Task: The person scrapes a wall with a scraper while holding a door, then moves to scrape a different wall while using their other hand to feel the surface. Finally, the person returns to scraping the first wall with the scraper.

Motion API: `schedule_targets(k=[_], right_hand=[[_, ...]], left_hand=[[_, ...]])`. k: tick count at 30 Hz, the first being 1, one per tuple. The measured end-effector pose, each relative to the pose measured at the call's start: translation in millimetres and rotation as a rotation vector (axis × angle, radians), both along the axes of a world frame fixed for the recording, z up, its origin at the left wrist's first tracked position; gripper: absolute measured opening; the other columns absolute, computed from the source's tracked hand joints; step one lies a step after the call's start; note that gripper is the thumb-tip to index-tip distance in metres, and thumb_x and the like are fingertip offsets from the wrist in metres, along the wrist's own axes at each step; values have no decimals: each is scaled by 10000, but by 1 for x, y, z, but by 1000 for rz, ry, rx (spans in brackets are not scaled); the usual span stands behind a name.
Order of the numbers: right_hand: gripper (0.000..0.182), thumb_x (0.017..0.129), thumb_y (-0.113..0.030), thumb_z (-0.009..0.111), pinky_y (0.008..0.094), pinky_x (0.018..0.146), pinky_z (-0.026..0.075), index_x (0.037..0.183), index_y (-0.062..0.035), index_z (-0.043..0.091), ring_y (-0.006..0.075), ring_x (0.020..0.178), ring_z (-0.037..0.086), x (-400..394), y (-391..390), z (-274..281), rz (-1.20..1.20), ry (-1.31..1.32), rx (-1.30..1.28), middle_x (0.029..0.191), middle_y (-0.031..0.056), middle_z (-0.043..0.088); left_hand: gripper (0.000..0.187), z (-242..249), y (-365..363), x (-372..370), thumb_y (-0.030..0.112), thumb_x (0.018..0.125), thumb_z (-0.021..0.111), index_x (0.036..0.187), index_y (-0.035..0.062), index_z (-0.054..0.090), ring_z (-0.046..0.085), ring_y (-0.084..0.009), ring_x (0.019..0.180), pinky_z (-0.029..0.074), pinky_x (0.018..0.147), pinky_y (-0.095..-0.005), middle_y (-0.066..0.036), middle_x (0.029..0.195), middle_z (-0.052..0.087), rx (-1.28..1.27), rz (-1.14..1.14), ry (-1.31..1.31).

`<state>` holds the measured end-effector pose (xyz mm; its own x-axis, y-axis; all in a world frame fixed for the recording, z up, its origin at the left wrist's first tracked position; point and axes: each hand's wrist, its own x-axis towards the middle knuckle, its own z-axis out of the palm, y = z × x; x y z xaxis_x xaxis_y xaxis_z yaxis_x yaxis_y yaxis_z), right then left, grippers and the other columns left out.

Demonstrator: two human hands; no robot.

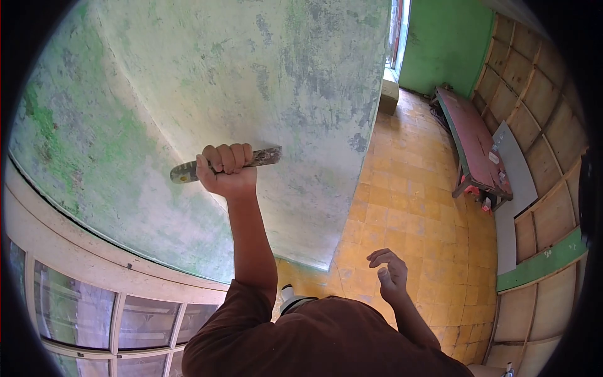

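Note:
My left hand [227, 168] is closed around the handle of a scraper [268, 156], raised in front of the wall. The scraper's flat, stained blade points right, close to the pale, patchy wall [301, 81]; whether it touches the surface I cannot tell. The rounded handle end sticks out on the left side of the fist. Over the yellow tiled floor, my right hand [392, 274] hangs at the lower right with its fingers loosely bent and apart, holding nothing. Green paint remnants show on the adjoining wall [81, 144] at the left.
A long red bench [468, 135] with small items on it stands at the right, beside a wooden-framed partition [527, 94]. White-framed window panes [147, 320] are at the lower left. The wall's right edge meets yellow floor tiles [408, 207].

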<state>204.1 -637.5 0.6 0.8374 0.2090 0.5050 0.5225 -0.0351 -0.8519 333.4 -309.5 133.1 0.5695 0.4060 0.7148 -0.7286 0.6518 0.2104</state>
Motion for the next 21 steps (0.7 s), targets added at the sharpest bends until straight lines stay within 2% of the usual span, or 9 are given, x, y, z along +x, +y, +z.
schedule_targets(k=[2,5,8,12,14,16,18,20,21], right_hand=[[368,893,-370,568,349,758,461,815,-10,573,257,841,595,-2,-8,0,-2,15,14,836,141,608],[375,904,-367,554,346,747,463,793,-10,570,248,822,598,-5,-14,-2,-17,69,42,815,134,607],[389,909,-377,549,346,737,465,778,-12,567,238,802,600,-8,-13,-2,-9,72,49,786,127,603],[411,910,-402,548,342,728,467,776,-14,564,234,784,601,-8,-11,1,-3,63,58,761,122,598],[432,908,-421,548,338,726,467,771,-12,560,231,778,601,-8,-10,-2,5,91,89,753,120,596],[434,911,-422,544,337,720,467,767,-12,559,229,771,601,-8,-9,-4,21,96,86,750,118,596],[437,913,-423,540,337,714,468,763,-13,558,228,764,600,-5,-9,-2,31,88,82,748,117,595],[440,922,-422,526,337,700,468,760,-14,558,224,753,598,-5,-7,1,24,104,109,737,114,593],[440,922,-422,526,337,700,468,760,-14,558,224,753,598,-4,-6,0,27,105,110,737,114,593]], left_hand=[[457,4,-3,-9,407,894,495,569,192,257,159,-99,409,171,469,-280,44,441,195,-26,15,0],[450,11,-9,-17,401,892,486,571,188,252,147,-104,420,174,468,-293,44,444,196,-7,-46,-167],[439,12,-22,-4,386,891,480,570,192,253,143,-104,424,174,467,-291,46,444,204,118,47,-55],[422,23,-10,-16,349,893,463,575,179,243,154,-113,425,173,466,-296,30,443,201,39,29,-216],[384,22,-12,-7,335,900,439,603,155,274,174,-117,417,180,452,-304,22,458,239,-33,-72,-291],[381,23,-17,-2,339,901,431,603,160,275,173,-114,413,179,450,-301,30,457,243,147,51,-187],[385,29,-15,-11,333,900,435,600,158,271,171,-114,412,178,447,-301,31,456,235,159,73,-191],[382,33,-12,-16,318,895,445,599,149,270,179,-119,414,183,443,-308,24,455,237,91,-44,-366],[387,28,-16,-14,319,886,462,595,150,273,180,-118,413,179,440,-309,25,453,241,-24,-129,-317]])
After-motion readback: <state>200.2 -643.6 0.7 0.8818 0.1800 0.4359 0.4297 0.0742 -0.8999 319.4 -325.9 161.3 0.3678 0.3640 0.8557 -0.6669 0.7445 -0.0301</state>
